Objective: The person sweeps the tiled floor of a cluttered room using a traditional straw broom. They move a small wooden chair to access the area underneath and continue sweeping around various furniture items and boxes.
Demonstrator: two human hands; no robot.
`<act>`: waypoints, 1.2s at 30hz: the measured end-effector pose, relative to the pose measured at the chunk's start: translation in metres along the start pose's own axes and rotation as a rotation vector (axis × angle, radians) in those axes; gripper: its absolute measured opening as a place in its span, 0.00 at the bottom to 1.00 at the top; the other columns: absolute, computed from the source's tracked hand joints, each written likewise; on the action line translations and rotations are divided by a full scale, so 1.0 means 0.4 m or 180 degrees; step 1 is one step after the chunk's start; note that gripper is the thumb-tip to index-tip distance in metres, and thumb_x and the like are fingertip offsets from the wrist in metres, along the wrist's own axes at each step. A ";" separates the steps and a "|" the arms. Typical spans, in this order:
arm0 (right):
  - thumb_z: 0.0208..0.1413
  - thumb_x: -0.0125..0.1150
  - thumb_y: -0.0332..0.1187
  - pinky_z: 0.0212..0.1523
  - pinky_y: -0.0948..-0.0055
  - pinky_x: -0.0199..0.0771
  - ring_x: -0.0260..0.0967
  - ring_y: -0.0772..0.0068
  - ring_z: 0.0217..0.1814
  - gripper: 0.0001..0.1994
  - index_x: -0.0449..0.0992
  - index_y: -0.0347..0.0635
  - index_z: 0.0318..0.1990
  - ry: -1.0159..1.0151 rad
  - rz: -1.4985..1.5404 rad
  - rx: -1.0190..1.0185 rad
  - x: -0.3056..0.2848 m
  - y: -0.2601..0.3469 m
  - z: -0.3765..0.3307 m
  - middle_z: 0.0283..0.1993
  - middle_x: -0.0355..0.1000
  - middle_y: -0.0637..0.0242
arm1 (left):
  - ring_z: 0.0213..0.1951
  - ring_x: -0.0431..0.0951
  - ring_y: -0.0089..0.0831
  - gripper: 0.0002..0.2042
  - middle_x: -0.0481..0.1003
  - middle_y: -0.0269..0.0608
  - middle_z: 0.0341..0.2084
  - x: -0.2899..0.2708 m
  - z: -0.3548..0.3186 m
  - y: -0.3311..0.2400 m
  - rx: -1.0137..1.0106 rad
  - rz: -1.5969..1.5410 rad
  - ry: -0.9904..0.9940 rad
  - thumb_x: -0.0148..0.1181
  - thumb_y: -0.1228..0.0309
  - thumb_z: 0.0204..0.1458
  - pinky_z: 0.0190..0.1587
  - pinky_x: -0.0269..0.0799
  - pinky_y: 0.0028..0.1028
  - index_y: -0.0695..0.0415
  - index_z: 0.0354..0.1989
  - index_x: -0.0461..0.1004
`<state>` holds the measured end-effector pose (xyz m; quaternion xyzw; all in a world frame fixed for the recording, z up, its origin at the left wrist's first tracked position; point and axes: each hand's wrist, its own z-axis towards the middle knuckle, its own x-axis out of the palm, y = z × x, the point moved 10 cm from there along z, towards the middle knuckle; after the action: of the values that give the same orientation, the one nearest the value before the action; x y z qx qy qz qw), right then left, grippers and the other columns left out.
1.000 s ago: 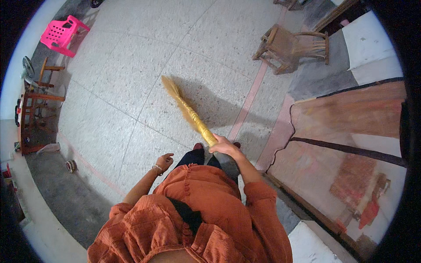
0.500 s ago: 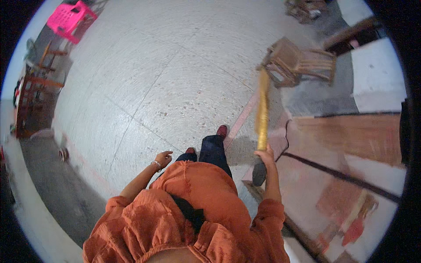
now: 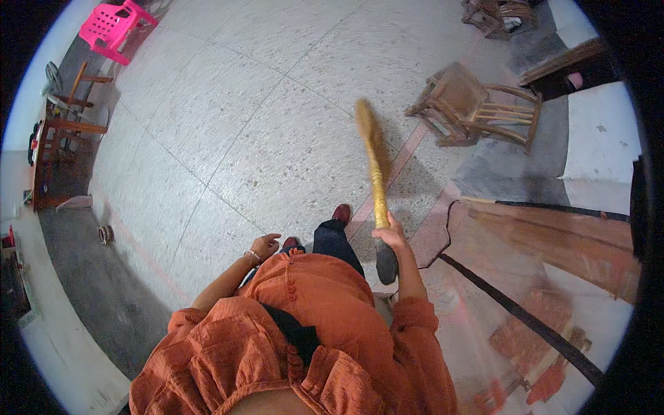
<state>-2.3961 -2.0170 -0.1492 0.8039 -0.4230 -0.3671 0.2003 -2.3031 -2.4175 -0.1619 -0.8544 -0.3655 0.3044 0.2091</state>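
Note:
My right hand (image 3: 391, 234) is closed round what looks like a straw broom (image 3: 377, 183). Its long yellow-bound shaft points away from me over the floor, with a brownish, slightly wider far end. A thick dark end (image 3: 387, 266) sticks out behind the hand, toward my body. My left hand (image 3: 265, 245), with a bracelet at the wrist, hangs in front of my waist near my legs. It holds nothing, and its fingers are loosely bent and apart.
To the far right stands a wooden chair (image 3: 460, 97), with another wooden piece of furniture (image 3: 496, 15) behind it. A pink plastic chair (image 3: 116, 29) and a wooden table (image 3: 43, 162) are at the left. Low wooden boards (image 3: 553, 228) lie right.
My right hand has brought the broom leftward and closer to my body's middle, its far end swinging left. My left hand has shifted slightly right. The view has turned a little.

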 end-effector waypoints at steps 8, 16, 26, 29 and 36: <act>0.27 0.66 0.31 0.51 0.71 0.61 0.62 0.60 0.52 0.47 0.48 0.36 0.61 -0.0160 0.0099 0.0418 -0.147 -0.028 -0.213 0.52 0.62 0.51 | 0.33 0.76 0.35 0.17 0.75 0.45 0.30 -0.038 0.049 -0.074 0.0073 0.0263 -0.0286 0.52 0.67 0.45 0.38 0.71 0.29 0.55 0.46 0.69; 0.24 0.65 0.34 0.39 0.70 0.68 0.67 0.61 0.41 0.37 0.60 0.30 0.49 -0.1063 -0.0187 0.0905 -0.218 -0.323 -0.140 0.40 0.68 0.53 | 0.33 0.76 0.35 0.18 0.76 0.46 0.30 0.031 0.093 -0.054 0.0090 0.0079 -0.0089 0.52 0.67 0.45 0.37 0.71 0.29 0.55 0.47 0.69; 0.35 0.63 0.26 0.26 0.73 0.68 0.68 0.71 0.32 0.28 0.63 0.38 0.49 0.0527 0.0968 -0.0345 0.021 0.024 -0.012 0.32 0.68 0.66 | 0.31 0.76 0.40 0.19 0.75 0.49 0.29 0.007 0.072 -0.141 -0.0098 0.0272 -0.0158 0.50 0.67 0.43 0.35 0.70 0.33 0.56 0.46 0.69; 0.35 0.65 0.28 0.37 0.75 0.66 0.66 0.73 0.36 0.32 0.60 0.36 0.52 0.1233 0.1661 0.0047 -0.006 0.032 0.023 0.37 0.67 0.67 | 0.26 0.73 0.31 0.18 0.74 0.42 0.23 -0.003 0.109 -0.154 0.0160 0.0552 -0.0213 0.52 0.67 0.45 0.30 0.68 0.29 0.57 0.47 0.68; 0.33 0.63 0.25 0.33 0.75 0.67 0.66 0.73 0.35 0.34 0.60 0.36 0.54 0.0252 0.1037 -0.0137 -0.189 0.089 0.104 0.37 0.67 0.65 | 0.32 0.75 0.34 0.16 0.75 0.47 0.29 -0.031 0.087 -0.184 -0.0140 0.0310 -0.0398 0.51 0.67 0.46 0.37 0.70 0.31 0.56 0.45 0.69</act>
<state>-2.4747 -1.9750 -0.1220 0.7340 -0.5315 -0.3067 0.2908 -2.3699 -2.3746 -0.1399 -0.8549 -0.3425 0.3588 0.1519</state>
